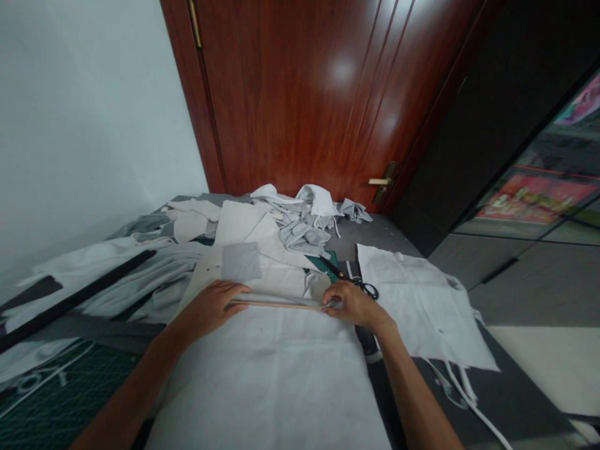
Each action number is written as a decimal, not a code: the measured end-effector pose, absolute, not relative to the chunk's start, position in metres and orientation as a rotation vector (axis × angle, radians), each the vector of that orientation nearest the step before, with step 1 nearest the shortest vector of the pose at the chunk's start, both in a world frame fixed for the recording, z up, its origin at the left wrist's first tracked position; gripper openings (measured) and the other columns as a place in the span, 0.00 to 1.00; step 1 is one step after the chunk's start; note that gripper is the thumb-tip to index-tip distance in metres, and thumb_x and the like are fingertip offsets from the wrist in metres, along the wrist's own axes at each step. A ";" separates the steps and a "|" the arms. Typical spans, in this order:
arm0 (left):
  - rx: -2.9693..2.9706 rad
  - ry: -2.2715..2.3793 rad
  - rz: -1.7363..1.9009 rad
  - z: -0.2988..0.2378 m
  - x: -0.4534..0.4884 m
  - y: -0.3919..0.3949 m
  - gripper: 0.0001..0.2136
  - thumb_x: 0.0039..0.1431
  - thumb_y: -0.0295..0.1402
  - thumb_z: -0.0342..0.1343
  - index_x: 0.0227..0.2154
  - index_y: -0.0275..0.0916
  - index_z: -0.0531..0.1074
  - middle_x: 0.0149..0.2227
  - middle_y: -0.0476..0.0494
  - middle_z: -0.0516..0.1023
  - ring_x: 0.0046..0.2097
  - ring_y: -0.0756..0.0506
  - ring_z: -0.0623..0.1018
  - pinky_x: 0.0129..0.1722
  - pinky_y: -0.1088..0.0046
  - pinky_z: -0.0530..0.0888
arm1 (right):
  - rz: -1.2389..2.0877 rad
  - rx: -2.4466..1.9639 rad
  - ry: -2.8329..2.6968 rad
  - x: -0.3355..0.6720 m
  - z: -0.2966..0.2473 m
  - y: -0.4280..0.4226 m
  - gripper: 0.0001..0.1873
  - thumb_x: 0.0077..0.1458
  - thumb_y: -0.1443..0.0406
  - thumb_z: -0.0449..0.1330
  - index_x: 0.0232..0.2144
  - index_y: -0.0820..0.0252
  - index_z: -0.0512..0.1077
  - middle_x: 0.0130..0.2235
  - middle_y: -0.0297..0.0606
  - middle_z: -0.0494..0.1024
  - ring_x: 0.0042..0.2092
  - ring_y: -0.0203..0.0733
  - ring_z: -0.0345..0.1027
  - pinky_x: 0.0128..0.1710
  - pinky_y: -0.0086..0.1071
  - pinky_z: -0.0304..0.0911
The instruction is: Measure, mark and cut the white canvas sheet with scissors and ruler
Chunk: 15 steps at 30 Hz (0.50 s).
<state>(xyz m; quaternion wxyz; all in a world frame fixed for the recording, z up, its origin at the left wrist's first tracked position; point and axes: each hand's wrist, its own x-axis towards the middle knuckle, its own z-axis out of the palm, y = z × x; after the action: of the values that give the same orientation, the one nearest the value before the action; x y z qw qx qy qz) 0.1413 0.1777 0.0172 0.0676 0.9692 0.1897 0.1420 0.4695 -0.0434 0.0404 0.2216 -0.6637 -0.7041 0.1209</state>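
Note:
A large white cloth (276, 381) lies in front of me, its far edge turned up in a narrow fold. My left hand (213, 310) pinches the left end of that fold, thumb towards me and fingers on the far side. At the other end my right hand (350, 303) has its fingers closed on the folded edge. Between the hands runs a thin tan strip (281, 305) along the fold; its kind I cannot tell. Just beyond sits a small grey fabric square (241, 261) on off-white pieces. Black-handled scissors (368, 289) lie beside my right hand.
Heaped cloth scraps (304, 234) are at the back, before a brown door (290, 94). To the left are piled garments, a long black bar (79, 300) and a green cutting mat (70, 400). Another white cloth (417, 300) lies at right, near white cords (478, 409).

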 end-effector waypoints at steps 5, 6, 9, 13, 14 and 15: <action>3.039 0.382 0.374 0.018 0.155 0.149 0.16 0.72 0.37 0.51 0.58 0.48 0.74 0.52 0.45 0.82 0.53 0.43 0.79 0.58 0.64 0.71 | 0.507 -1.883 -1.987 0.454 0.047 -0.048 0.07 0.48 0.70 0.70 0.33 0.58 0.82 0.32 0.35 0.76 0.35 0.37 0.69 0.37 0.28 0.60; 3.059 0.343 0.384 0.016 0.159 0.144 0.17 0.72 0.35 0.50 0.59 0.48 0.73 0.54 0.45 0.81 0.54 0.43 0.79 0.58 0.64 0.70 | 0.528 -1.897 -1.995 0.451 0.047 -0.049 0.08 0.47 0.70 0.70 0.33 0.58 0.82 0.32 0.35 0.76 0.35 0.37 0.68 0.37 0.28 0.59; 3.114 0.266 0.426 0.010 0.168 0.132 0.17 0.72 0.31 0.49 0.59 0.47 0.73 0.54 0.43 0.80 0.54 0.43 0.78 0.57 0.65 0.71 | 0.600 -1.921 -1.978 0.444 0.049 -0.049 0.07 0.47 0.67 0.71 0.32 0.58 0.82 0.31 0.34 0.76 0.32 0.36 0.69 0.33 0.28 0.59; 3.139 0.189 0.427 0.012 0.170 0.128 0.14 0.70 0.25 0.49 0.49 0.44 0.77 0.47 0.43 0.82 0.49 0.43 0.79 0.52 0.65 0.73 | 0.522 -1.943 -1.842 0.445 0.050 -0.043 0.19 0.64 0.50 0.60 0.33 0.57 0.81 0.29 0.36 0.79 0.32 0.40 0.72 0.31 0.30 0.61; 3.126 0.165 0.433 0.015 0.169 0.128 0.13 0.70 0.25 0.49 0.47 0.43 0.77 0.45 0.44 0.81 0.48 0.43 0.79 0.51 0.66 0.73 | 0.429 -2.032 -1.779 0.446 0.049 -0.040 0.25 0.66 0.48 0.55 0.32 0.58 0.81 0.29 0.39 0.80 0.32 0.42 0.74 0.32 0.31 0.63; 3.107 0.141 0.445 0.017 0.168 0.128 0.13 0.70 0.25 0.49 0.46 0.43 0.77 0.45 0.44 0.81 0.48 0.44 0.79 0.51 0.66 0.73 | 0.333 -2.149 -1.718 0.447 0.048 -0.035 0.29 0.68 0.46 0.51 0.30 0.59 0.80 0.29 0.43 0.81 0.34 0.44 0.76 0.33 0.33 0.64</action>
<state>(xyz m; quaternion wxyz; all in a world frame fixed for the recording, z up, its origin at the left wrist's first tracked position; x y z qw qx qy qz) 0.1685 0.1281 0.0169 -0.0003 0.9889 0.0447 0.1415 0.4473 -0.0347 0.0476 0.1839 -0.7623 -0.6092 0.1181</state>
